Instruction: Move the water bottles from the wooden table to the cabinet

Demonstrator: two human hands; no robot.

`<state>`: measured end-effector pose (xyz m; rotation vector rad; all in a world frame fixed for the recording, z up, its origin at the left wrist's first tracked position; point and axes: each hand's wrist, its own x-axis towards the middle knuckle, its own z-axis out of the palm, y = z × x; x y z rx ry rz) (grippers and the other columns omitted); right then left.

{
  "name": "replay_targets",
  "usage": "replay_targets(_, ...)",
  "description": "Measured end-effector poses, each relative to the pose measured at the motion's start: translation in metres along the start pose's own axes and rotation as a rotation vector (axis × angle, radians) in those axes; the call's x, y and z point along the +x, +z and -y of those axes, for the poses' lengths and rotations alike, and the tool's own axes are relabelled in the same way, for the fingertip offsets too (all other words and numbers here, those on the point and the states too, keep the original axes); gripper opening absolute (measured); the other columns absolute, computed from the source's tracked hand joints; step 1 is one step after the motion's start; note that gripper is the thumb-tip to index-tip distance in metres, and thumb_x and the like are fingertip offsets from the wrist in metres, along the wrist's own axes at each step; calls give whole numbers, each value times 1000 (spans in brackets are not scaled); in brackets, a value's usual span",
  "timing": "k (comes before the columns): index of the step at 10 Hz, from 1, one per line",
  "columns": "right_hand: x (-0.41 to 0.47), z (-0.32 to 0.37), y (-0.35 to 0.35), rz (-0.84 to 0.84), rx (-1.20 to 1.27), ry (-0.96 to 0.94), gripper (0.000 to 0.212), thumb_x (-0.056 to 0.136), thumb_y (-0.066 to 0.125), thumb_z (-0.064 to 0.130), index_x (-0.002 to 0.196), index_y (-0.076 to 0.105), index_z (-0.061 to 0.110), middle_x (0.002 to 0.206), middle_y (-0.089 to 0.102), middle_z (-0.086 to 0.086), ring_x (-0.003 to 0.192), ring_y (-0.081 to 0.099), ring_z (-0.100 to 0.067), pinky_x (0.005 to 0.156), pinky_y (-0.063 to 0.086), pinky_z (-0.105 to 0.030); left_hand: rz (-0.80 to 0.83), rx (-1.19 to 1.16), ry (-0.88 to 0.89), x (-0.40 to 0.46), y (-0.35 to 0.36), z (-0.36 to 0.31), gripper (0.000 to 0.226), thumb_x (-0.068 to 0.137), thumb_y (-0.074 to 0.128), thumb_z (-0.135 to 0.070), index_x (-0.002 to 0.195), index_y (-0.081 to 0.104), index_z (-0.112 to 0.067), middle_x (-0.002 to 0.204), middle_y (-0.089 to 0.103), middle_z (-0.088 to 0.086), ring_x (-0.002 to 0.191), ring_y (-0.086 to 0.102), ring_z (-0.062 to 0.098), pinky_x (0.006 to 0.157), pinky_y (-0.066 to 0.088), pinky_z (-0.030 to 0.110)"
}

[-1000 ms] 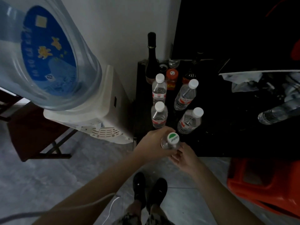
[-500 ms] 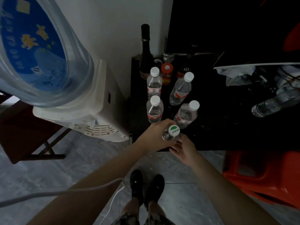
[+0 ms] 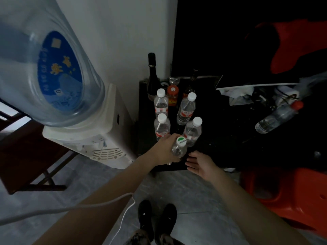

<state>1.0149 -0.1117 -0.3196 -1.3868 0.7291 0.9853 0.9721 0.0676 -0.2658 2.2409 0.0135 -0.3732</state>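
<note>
My left hand (image 3: 164, 150) grips a clear water bottle with a green-and-white cap (image 3: 179, 147), upright at the front left edge of the black cabinet top (image 3: 221, 149). My right hand (image 3: 200, 164) is open, palm up, just right of that bottle and apart from it. Behind stand several clear white-capped water bottles with red labels: two on the left (image 3: 161, 103) (image 3: 162, 126) and two on the right (image 3: 187, 108) (image 3: 192, 130). Another clear bottle with a red cap (image 3: 276, 117) lies on its side at the right.
A water dispenser (image 3: 99, 131) with a big blue jug (image 3: 44, 68) stands left of the cabinet. A dark wine bottle (image 3: 151, 76), an orange-lidded jar (image 3: 172, 95) and crumpled paper (image 3: 238, 96) sit at the back. A red stool (image 3: 286, 195) is at right, a white cable (image 3: 79, 207) below.
My right hand has let go of the green-capped bottle and drawn back a little to the right, opening. My left hand keeps the bottle at the cabinet's front edge.
</note>
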Motion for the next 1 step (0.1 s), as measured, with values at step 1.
replay_targets(1, -20, 5, -4, -59, -154, -57, 23, 98, 52, 24, 115, 57, 10, 109, 62, -10, 100, 62, -26, 83, 51, -38, 48, 47, -105, -11, -9, -5, 90, 76, 88, -17, 151, 38, -9, 149, 47, 14, 136, 46, 27, 113, 40, 41)
